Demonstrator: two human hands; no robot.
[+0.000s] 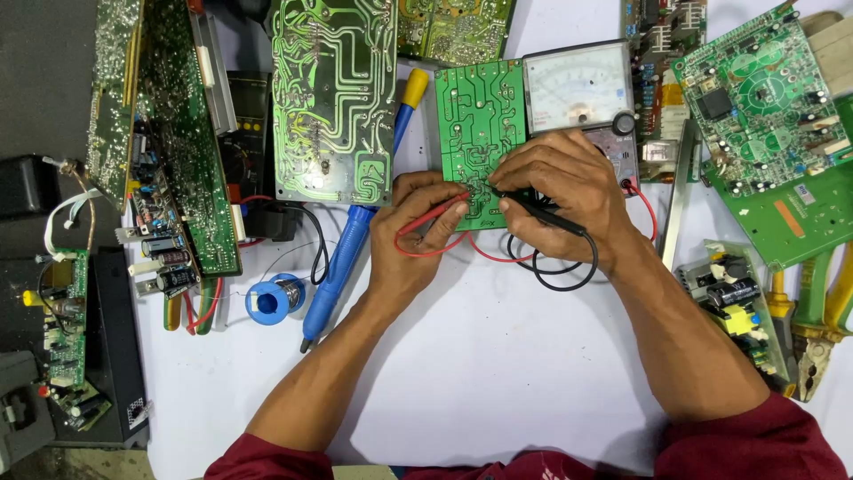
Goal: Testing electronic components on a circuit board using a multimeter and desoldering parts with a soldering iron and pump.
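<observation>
Left hand (416, 233) pinched around a red test probe (433, 215), tip down on the small green circuit board (481, 124). Right hand (562, 197) closed on a black test probe (544, 212), tip on the same board, close beside the red one. Board lies flat at desk (480, 373) centre, overlapping an analog meter (579, 87). Blue soldering iron (342, 267) and solder spool (271, 299) to the left.

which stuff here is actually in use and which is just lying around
In use: left hand with red probe, right hand with black probe, small green board, analog meter.

Lying about: blue soldering tool, solder spool, pliers, large upright board.
</observation>
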